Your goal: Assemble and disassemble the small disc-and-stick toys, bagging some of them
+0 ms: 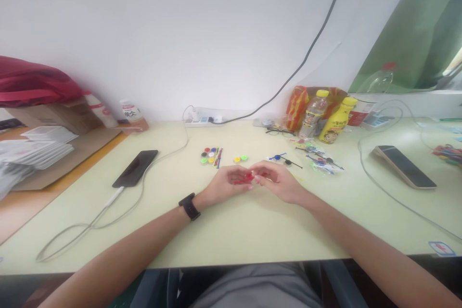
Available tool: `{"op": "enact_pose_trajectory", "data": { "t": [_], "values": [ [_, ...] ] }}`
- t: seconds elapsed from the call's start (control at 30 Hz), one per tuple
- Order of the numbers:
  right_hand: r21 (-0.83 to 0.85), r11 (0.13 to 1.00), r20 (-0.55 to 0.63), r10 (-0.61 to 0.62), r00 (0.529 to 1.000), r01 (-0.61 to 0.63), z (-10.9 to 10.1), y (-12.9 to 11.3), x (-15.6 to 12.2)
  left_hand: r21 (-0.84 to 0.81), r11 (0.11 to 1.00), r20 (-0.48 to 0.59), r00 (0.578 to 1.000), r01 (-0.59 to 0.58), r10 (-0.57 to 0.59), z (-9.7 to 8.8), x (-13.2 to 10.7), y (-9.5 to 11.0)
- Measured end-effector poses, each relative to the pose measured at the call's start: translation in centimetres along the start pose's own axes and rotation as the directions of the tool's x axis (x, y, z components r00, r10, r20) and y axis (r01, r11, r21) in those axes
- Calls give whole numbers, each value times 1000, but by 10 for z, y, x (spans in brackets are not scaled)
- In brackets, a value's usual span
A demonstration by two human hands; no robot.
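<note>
Both of my hands meet at the middle of the pale yellow desk (252, 231). My left hand (224, 184), with a black watch on its wrist, and my right hand (277, 182) pinch a small red plastic piece (247, 177) between their fingertips. Just behind them lie small coloured round parts and sticks (211, 155), two yellow-green round parts (240, 158), and blue and black parts with thin rods (285, 160).
A black phone (135, 167) on a white cable lies at the left, another phone (404, 165) at the right. Bottles (332, 122), glasses (279, 131) and a power strip (204, 118) line the wall. Cardboard and papers (36, 151) are at the far left.
</note>
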State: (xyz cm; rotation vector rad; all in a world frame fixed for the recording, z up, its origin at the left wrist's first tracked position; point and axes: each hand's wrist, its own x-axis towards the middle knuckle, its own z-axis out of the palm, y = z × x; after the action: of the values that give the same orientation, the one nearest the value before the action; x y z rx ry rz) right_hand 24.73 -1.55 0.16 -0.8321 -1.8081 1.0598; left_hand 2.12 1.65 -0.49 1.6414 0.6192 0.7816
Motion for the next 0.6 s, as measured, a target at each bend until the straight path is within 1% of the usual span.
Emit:
{"op": "enact_pose_trajectory", "data": {
  "t": [0.1,0.2,0.3,0.47,0.6],
  "values": [
    [-43,999,-35,-27,999,25,3,1,0,-12,1000,5,1000,-26,26,1,0,2],
    [-109,994,-55,-40,998,34,4,4,0,17,999,-45,998,-49,50,0,1,0],
    [-118,993,-53,-19,998,13,4,7,-1,82,993,-85,993,-79,86,-1,1,-3],
    [-108,994,-26,-16,1000,13,5,7,-1,165,979,-56,990,-120,131,0,-2,-1],
    [-191,981,-42,-34,999,26,5,5,-2,300,937,-44,979,-178,200,1,-4,3]
  ]
}}
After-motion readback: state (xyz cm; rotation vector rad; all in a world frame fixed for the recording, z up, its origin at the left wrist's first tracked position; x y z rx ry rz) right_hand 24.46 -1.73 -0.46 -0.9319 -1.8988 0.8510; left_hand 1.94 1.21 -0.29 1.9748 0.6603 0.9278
